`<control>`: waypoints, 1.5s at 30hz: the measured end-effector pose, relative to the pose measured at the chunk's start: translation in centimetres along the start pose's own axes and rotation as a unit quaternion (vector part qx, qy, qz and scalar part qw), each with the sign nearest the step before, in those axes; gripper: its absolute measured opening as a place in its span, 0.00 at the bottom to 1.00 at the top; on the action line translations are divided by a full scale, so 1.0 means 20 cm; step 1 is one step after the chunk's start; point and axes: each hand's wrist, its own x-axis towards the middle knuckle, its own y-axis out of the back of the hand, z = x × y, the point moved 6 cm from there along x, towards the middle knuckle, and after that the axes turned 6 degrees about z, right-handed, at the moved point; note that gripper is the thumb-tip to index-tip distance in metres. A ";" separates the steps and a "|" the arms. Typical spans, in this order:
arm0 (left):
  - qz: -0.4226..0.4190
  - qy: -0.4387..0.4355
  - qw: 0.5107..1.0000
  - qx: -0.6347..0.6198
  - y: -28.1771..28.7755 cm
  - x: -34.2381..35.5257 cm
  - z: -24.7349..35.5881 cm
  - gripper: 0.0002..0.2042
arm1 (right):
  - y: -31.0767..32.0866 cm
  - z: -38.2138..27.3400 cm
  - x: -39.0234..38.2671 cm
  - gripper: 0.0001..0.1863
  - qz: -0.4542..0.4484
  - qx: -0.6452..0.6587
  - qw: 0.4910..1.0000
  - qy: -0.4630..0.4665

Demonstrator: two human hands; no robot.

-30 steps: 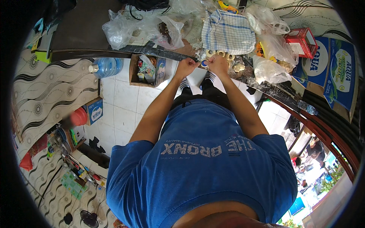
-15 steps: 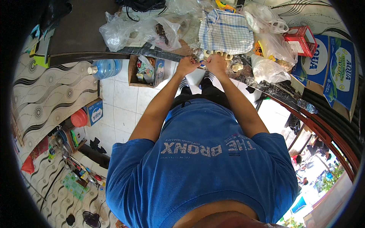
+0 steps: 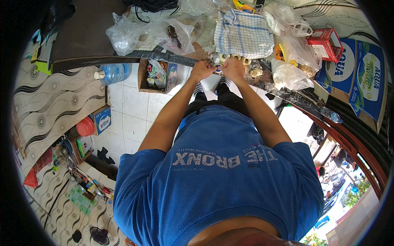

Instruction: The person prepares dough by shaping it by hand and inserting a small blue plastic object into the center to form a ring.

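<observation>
One bench (image 3: 178, 58) runs across in front of me, its near edge dark. On its right stands cardboard with two large blue printed panels (image 3: 336, 67). Below the bench, to my left, one big clear-blue water bottle (image 3: 117, 74) lies on its side as I see it, with one open cardboard box (image 3: 172, 77) near it, filled with crumpled wrappers. One blue-and-white checked cloth (image 3: 245, 36) lies on the bench just beyond my hands. Clear plastic bags spread to both sides of it; they overlap, so I can't count them all, but one whitish bag (image 3: 290, 76) sits apart enough to pick out at the near edge on my right. Farther right is one red box (image 3: 326, 44). Down on the floor are my two feet, in striped footwear.

My two hands meet at the near edge of the bench. My left hand (image 3: 201, 70) and my right hand (image 3: 234, 69) both have fingers bent inward, with one small blue-edged ring (image 3: 218, 69) between their fingertips; it is too small to tell which hand pinches it, or whether both do. One pale lump (image 3: 256, 72) lies to the right of my right hand. Just past my knuckles are at least three little cream-coloured rolls (image 3: 245, 61), partly hidden.
</observation>
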 end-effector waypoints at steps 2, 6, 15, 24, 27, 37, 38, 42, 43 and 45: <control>-0.002 0.004 1.000 0.008 0.00 0.00 0.00 0.27 | 0.00 -0.01 0.01 0.18 0.004 -0.018 1.000 0.013; -0.012 0.029 0.999 0.014 0.00 -0.01 0.01 0.25 | 0.00 -0.01 0.01 0.18 -0.018 -0.016 1.000 -0.010; -0.048 0.063 0.994 0.078 0.00 0.01 0.05 0.29 | -0.03 -0.02 0.02 0.13 -0.019 -0.051 0.999 -0.002; -0.053 0.092 0.991 0.082 -0.01 0.01 0.08 0.38 | -0.08 -0.01 0.07 0.14 -0.053 -0.102 0.993 -0.011; -0.054 0.093 0.991 0.081 -0.03 0.02 0.05 0.40 | -0.07 -0.03 0.07 0.18 -0.076 -0.109 0.991 -0.009; -0.057 0.100 0.989 0.088 -0.03 0.01 0.08 0.37 | -0.04 -0.08 0.07 0.20 -0.091 -0.131 0.987 0.020; -0.050 0.092 0.990 0.090 -0.03 0.01 0.08 0.36 | -0.03 -0.09 0.07 0.20 -0.094 -0.127 0.987 0.018; -0.026 0.073 0.993 0.088 -0.05 0.01 0.08 0.35 | -0.07 -0.05 0.08 0.20 -0.105 -0.116 0.988 0.019; -0.022 0.074 0.993 0.085 -0.05 0.01 0.08 0.35 | -0.06 -0.06 0.08 0.20 -0.107 -0.120 0.987 0.023; -0.030 0.082 0.992 0.091 -0.06 0.01 0.09 0.34 | -0.05 -0.07 0.08 0.20 -0.108 -0.122 0.986 0.026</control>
